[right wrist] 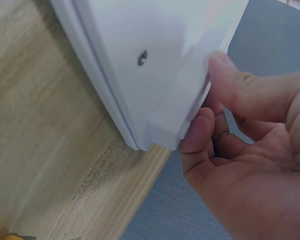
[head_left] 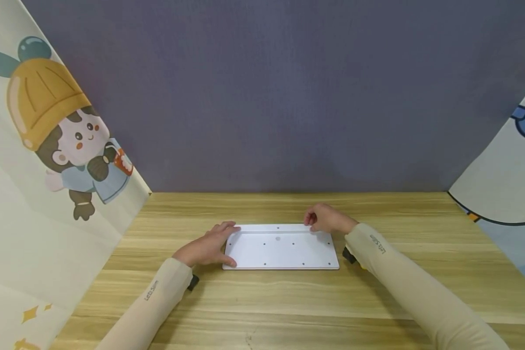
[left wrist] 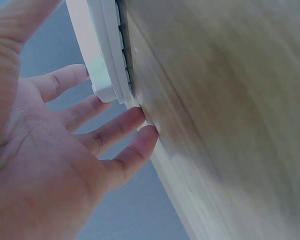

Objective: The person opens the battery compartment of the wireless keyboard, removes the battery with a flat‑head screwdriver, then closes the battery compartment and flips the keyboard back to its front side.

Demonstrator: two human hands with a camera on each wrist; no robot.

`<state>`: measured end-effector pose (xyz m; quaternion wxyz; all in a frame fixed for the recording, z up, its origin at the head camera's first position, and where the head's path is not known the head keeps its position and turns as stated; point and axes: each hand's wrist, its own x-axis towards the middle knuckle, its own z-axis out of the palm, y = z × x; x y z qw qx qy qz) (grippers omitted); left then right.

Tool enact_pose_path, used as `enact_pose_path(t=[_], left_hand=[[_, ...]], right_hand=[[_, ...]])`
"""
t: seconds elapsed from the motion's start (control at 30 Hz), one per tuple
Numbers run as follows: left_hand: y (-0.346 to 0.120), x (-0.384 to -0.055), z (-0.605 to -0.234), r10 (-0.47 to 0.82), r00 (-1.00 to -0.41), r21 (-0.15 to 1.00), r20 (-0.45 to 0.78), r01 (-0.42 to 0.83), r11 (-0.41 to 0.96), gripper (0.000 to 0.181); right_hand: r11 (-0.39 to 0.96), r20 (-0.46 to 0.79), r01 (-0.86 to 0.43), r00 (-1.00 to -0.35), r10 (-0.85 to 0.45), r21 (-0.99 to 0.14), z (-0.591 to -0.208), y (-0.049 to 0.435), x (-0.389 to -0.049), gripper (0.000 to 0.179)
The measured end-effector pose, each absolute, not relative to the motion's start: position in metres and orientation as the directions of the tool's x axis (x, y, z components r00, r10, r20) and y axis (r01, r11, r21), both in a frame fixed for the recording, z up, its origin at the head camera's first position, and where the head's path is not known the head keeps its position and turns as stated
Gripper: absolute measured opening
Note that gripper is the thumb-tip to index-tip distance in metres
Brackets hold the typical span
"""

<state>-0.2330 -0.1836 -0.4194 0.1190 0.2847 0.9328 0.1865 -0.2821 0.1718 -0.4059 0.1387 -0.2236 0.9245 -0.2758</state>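
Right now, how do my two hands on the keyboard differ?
The left hand has spread fingers; the right hand has curled ones. The left hand spans the left end of the face-down white keyboard; the right hand pinches its far edge near the right corner. Both touch it.

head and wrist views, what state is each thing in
white rectangular keyboard: underside up, its white keys facing the wood-grain tabletop
bare left hand: fingers spread, touching the keyboard's left end
bare right hand: fingers curled, gripping the far edge near the right end
beige fabric sleeves: covering both forearms
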Motion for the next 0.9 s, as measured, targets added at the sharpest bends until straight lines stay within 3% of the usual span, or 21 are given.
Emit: enact_pose_path(t=[0.63,0.9], left_hand=[[-0.184,-0.231,-0.419,0.59,-0.801,0.408,-0.101,0.508,0.759,0.095],[-0.185,-0.233,-0.423,0.584,-0.806,0.394,-0.1,0.507,0.767,0.095]], right_hand=[[0.731,-0.074,-0.399,-0.851,-0.52,-0.553,-0.4,0.17,-0.279,0.008],[0.725,0.011,-0.378,-0.89,-0.456,-0.575,-0.401,0.17,-0.29,0.007]])
